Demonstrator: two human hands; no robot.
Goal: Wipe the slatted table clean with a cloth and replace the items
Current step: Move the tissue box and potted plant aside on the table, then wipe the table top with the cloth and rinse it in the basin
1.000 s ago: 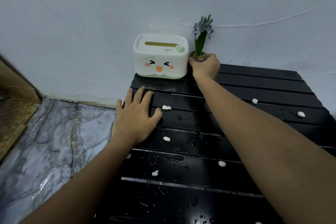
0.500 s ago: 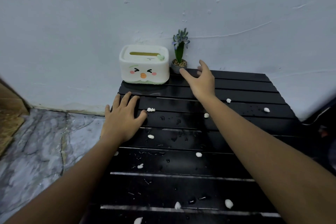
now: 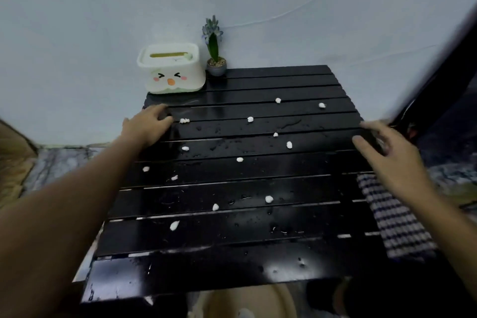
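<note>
Filling most of the view, the black slatted counter (image 3: 258,188) stands against a pale wall (image 3: 103,8), its slats wet with scattered droplets and dotted with small white crumbs (image 3: 269,199) from the far half down to the near edge. At the counter's right edge, toward the near corner, a checked cloth (image 3: 395,217) lies draped over the slats, untouched by either hand. At the far left corner sits a white tissue box (image 3: 171,68) with a cartoon face on its front, and just beside it on the right, close to or touching it, a small potted plant (image 3: 215,59) stands upright on the far edge, next to the wall. The left hand (image 3: 147,126) rests at the left edge on the far half, fingers curled loosely down onto a slat with nothing in its grip. The right hand (image 3: 389,155) is at the right edge, just beyond the far end of the cloth, blurred, its fingers spread and its grip released; whether it touches the slats cannot be told. Beyond the left edge lies a marbled floor (image 3: 59,162).
</note>
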